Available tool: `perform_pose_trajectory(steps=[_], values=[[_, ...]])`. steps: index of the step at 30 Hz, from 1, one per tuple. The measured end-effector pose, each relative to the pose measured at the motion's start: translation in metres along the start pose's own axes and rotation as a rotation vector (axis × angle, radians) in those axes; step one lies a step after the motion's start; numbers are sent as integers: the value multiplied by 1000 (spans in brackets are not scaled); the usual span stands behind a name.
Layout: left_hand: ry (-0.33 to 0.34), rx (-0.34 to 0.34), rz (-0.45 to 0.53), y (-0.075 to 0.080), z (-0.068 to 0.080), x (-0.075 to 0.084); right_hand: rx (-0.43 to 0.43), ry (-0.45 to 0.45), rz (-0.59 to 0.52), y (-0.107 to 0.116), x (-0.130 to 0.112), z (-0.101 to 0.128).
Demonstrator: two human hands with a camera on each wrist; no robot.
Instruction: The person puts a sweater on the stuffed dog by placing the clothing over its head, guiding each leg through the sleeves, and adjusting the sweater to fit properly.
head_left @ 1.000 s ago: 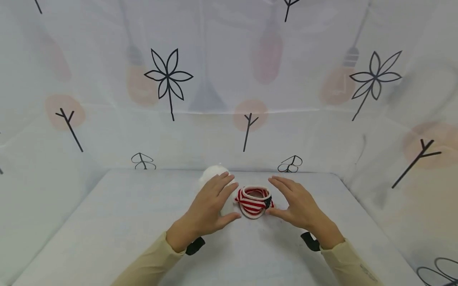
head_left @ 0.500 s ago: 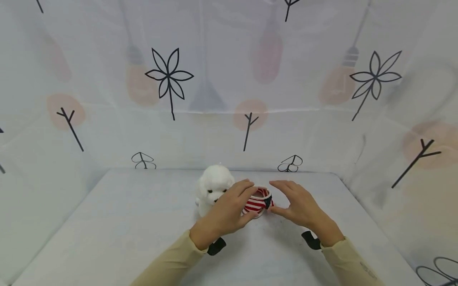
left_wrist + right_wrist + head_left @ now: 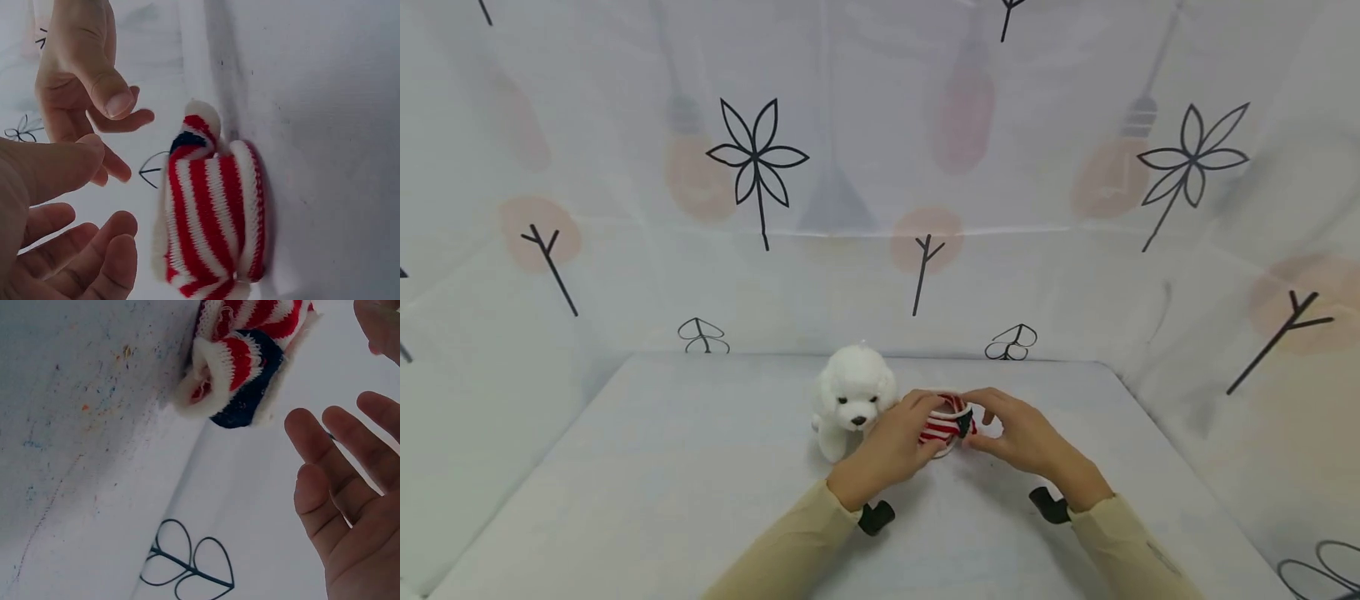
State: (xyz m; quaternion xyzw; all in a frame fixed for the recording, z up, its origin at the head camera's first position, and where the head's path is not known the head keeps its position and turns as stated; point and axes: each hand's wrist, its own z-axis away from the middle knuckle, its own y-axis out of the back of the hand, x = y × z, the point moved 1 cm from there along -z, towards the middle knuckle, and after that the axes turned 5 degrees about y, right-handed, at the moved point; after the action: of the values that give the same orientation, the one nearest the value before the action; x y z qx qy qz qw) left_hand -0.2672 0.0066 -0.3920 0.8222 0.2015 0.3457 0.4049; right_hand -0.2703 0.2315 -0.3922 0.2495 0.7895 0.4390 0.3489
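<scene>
Closing on small red-and-white striped knitted garment (image 3: 946,424) mid-bench; left hand (image 3: 891,450), right hand (image 3: 1024,439) both released, grasping nothing. Next: pinch its rim.

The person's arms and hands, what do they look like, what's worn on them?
Both arms wear long pale yellow sleeves, the left sleeve and the right sleeve, each ending at the wrist. A small black device sits at each wrist, the left one and the right one. The left hand and right hand are bare, with no gloves or rings showing.

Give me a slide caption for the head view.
Both hands close around a red-striped knit garment beside a white plush dog.
</scene>
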Motion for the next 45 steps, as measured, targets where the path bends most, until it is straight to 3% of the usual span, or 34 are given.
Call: perform_pose_trajectory(steps=[8, 13, 18, 25, 33, 45], values=[[148, -41, -2, -22, -12, -10, -78, 4, -194, -10, 17, -4], [227, -94, 27, -26, -16, -14, -139, -43, -240, -14, 22, -10], [274, -146, -14, -28, -19, -17, -175, -67, -284, -16, 24, -15], [285, -178, -31, -29, -22, -19, -199, -90, -289, -19, 25, -15], [292, -173, 39, -28, -21, -17, -172, -69, -268, -16, 24, -12], [182, -176, 65, -22, -11, -6, -114, 30, -294, 7, 8, -3]])
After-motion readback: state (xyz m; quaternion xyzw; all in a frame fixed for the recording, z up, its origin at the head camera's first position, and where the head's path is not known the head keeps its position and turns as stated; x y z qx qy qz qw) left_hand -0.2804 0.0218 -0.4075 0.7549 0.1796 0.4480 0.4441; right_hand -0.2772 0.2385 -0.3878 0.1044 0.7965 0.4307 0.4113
